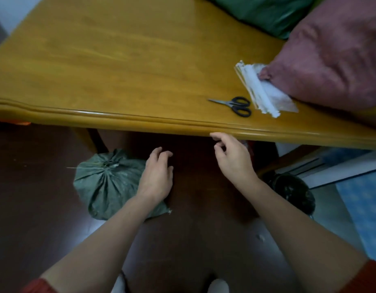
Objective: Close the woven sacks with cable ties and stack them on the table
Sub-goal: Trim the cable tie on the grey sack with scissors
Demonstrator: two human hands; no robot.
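Note:
A green woven sack (107,180) stands on the dark floor under the table's front edge, its neck gathered and cinched with a thin tie whose tail sticks out to the left. My left hand (156,176) hovers just right of it with loosely curled fingers, holding nothing. Below the table edge my right hand (231,157) is also empty, fingers relaxed. On the wooden table (119,60) lie a pink sack (335,58) and a green sack (265,11) at the far right. A bundle of white cable ties (261,89) lies partly under the pink sack.
Black-handled scissors (235,105) lie near the table's front edge, left of the ties. A dark bin (293,191) stands on the floor at the right, beside a blue patterned surface (365,208). A table leg (96,140) rises behind the floor sack.

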